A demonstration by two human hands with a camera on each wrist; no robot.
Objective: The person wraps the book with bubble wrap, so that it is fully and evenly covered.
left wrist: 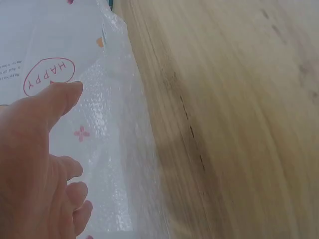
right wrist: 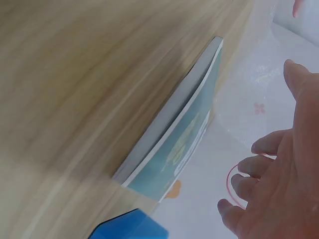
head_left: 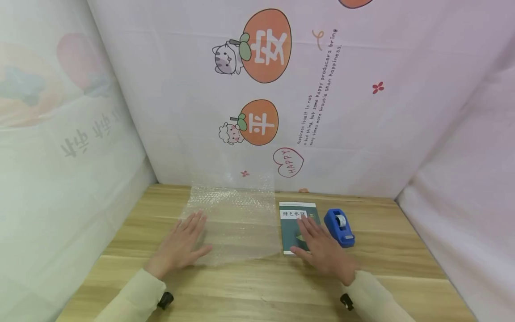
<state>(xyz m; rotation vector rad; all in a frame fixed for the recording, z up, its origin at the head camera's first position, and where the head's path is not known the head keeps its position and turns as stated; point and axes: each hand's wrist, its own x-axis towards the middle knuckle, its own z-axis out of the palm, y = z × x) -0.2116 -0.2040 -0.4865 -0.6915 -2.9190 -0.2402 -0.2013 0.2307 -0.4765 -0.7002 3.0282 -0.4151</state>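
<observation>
A clear sheet of bubble wrap [head_left: 241, 223] lies flat on the wooden table, its far end against the back cloth. Over its left edge my left hand [head_left: 185, 241] is spread with fingers straight, holding nothing. To the right of the sheet lies a green book [head_left: 289, 235] with a white title label. My right hand [head_left: 319, 246] hovers over the book's right part, fingers extended and covering some of the cover. In the right wrist view a gap shows between the hand and the book [right wrist: 174, 134]. Just right of the book stands a blue tape dispenser [head_left: 339, 228] with a roll in it.
White printed cloth [head_left: 342, 170] hangs behind the table, with more cloth at the left [head_left: 60, 201] and right [head_left: 462, 201] sides. Bare wood [head_left: 257, 295] shows along the table's front. A black strap piece [head_left: 165, 300] sits at the left sleeve.
</observation>
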